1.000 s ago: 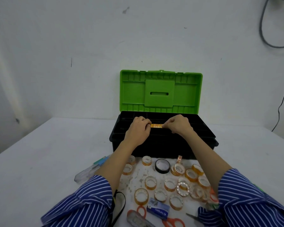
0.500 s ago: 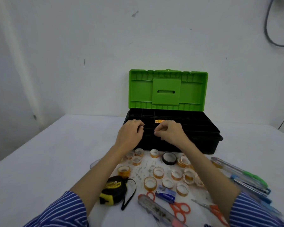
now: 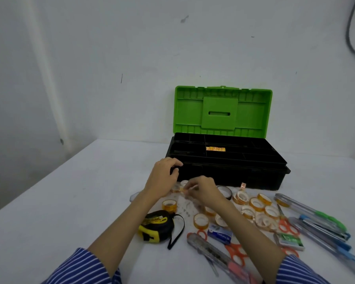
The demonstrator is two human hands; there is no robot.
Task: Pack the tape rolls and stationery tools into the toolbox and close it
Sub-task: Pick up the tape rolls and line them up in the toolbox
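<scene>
The toolbox [image 3: 234,177] stands open at the back of the table, its green lid [image 3: 221,111] upright. A short row of orange tape rolls [image 3: 215,149] lies in a middle compartment of its black tray. Several loose tape rolls [image 3: 256,203] and one black roll [image 3: 225,191] lie in front of the box. My right hand [image 3: 203,190] pinches a small tape roll [image 3: 182,189] just above the table. My left hand [image 3: 164,178] hovers at the box's front left corner, fingers loosely curled, with nothing visible in it.
A yellow and black tape measure [image 3: 156,224] lies near my left forearm. Orange scissors [image 3: 237,252], a clear cutter [image 3: 211,251], a blue staple box [image 3: 219,234], a green box [image 3: 291,240] and several pens [image 3: 320,218] lie at the front right. The wall is close behind the toolbox.
Both hands let go of the orange tape rolls in the tray and drew back toward me. My right hand has dropped to the loose rolls and taken hold of one.
</scene>
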